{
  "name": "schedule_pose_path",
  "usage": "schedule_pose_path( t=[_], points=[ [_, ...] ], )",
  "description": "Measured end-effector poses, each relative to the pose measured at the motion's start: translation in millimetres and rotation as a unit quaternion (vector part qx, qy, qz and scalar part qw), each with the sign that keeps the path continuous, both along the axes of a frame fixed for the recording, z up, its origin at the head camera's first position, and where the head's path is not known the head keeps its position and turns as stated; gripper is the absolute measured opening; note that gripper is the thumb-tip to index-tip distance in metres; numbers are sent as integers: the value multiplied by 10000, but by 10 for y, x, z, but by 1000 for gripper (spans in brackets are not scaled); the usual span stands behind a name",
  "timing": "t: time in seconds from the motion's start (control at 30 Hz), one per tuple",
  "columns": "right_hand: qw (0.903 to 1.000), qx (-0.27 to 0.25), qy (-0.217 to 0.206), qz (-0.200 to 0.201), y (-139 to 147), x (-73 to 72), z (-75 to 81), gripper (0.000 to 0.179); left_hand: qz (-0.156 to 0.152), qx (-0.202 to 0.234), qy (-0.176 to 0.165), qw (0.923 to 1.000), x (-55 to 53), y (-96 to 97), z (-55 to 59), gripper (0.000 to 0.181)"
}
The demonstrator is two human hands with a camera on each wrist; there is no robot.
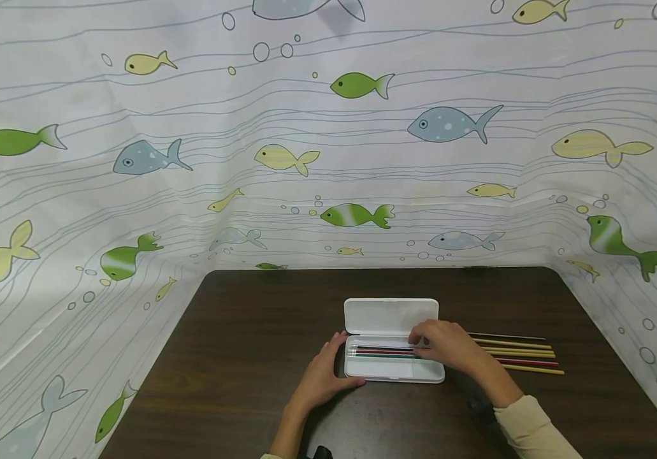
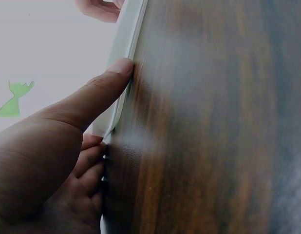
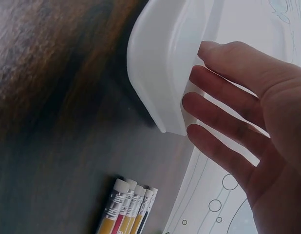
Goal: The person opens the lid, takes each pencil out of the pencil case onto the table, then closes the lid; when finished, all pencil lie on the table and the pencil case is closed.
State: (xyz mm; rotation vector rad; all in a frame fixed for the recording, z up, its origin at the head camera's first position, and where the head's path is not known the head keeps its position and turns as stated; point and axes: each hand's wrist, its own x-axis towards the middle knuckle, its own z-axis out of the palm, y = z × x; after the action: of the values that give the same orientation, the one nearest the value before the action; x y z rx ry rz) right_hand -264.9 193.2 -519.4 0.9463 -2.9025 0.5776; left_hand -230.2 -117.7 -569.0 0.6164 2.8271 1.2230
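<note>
A white pencil case (image 1: 382, 370) lies on the table with its lid (image 1: 391, 315) raised at the back. Inside it several pencils (image 1: 384, 352), dark, red and green among them, lie lengthwise. My left hand (image 1: 324, 376) holds the case's left end, thumb (image 2: 119, 68) against the front edge and fingers round the side. Over the right end of the case is my right hand (image 1: 447, 344), its fingertips reaching inside. In the right wrist view its fingers (image 3: 218, 105) are spread and slightly bent at the case wall (image 3: 155, 63), with no pencil visible between them.
Several more pencils (image 1: 526, 353), yellow, red and dark, lie side by side to the right of the case. Their white eraser ends (image 3: 122, 186) show in the right wrist view. A fish-patterned sheet (image 1: 282, 115) surrounds the dark wooden table (image 1: 248, 357).
</note>
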Motion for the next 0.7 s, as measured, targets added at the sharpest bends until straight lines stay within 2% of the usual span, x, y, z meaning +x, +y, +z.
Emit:
schedule_pose_path(
  t=[0.33,0.7],
  points=[
    [9997,151,189,108,-17,14,-52,15,11,-24,-6,10000,10,0,6,97],
    [9995,28,171,279,-17,19,-63,16,31,-38,-11,10000,8,-3,0,97]
  ],
)
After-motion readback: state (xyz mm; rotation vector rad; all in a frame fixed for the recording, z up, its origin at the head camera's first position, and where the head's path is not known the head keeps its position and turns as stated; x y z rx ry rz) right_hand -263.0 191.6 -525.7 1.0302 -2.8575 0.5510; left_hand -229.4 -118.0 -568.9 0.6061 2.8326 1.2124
